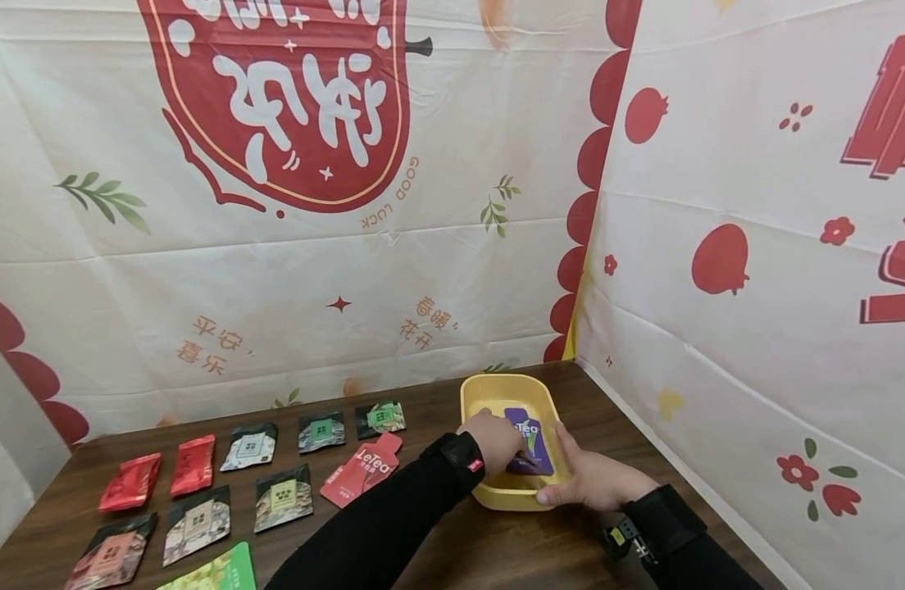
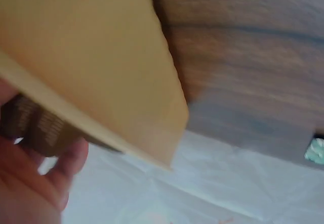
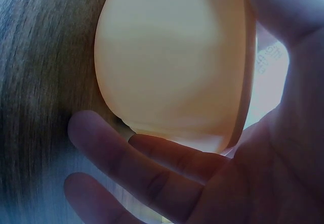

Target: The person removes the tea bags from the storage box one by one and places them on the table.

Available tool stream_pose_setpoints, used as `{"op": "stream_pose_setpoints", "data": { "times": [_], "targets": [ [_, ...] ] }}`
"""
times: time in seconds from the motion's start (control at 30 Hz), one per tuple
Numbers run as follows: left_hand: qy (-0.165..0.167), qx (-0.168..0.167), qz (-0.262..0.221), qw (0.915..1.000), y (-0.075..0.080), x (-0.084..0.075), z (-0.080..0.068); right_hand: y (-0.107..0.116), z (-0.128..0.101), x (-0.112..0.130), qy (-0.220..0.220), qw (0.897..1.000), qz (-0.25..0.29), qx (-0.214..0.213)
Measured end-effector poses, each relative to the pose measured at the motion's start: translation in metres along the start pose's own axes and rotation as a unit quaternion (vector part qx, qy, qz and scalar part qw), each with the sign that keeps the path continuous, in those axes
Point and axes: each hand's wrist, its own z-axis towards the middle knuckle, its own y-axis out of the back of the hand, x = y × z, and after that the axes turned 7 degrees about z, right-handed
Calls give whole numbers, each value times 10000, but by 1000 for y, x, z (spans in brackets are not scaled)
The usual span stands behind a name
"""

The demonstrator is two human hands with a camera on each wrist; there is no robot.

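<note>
A yellow tray [image 1: 497,389] stands on the wooden table near the back right corner. Inside it lies a purple LeTea packet [image 1: 535,447]. My left hand [image 1: 494,438] reaches into the tray with curled fingers that pinch the packet's left edge. In the left wrist view those fingers [image 2: 38,181] hold a dark printed packet [image 2: 38,125] beside the tray's outer wall [image 2: 101,62]. At the tray's near right corner my right hand [image 1: 587,479] grips the rim, thumb inside and fingers beneath. The right wrist view shows the tray's underside [image 3: 172,57] resting over my fingers [image 3: 152,166].
Left of the tray, several small packets lie in rows: two red ones [image 1: 130,481], dark ones [image 1: 283,496], a red LeTea packet [image 1: 361,479] and a green one [image 1: 216,569] at the front edge. Printed cloth walls [image 1: 718,328] close the back and right.
</note>
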Motion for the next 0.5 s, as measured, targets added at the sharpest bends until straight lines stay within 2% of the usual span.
{"op": "stream_pose_setpoints", "data": {
  "times": [0.1,0.17,0.23,0.33,0.4,0.5],
  "targets": [
    [-38,-436,-99,9990,7,12,-8,0,2,0,22,10000,-2,-20],
    [-7,-833,-429,9956,12,22,-16,0,3,1,10,10000,-41,-31],
    [96,-1217,-873,9887,17,32,-25,1,4,1,20,9999,-141,-48],
    [224,-1683,-1266,9773,21,44,-39,1,5,1,96,9996,-266,-68],
    [351,-1797,-1351,9738,20,48,-50,1,4,0,177,9994,-300,-63],
    [560,-1820,-1227,9740,15,47,-69,0,2,-2,230,9994,-250,-37]
  ]
}}
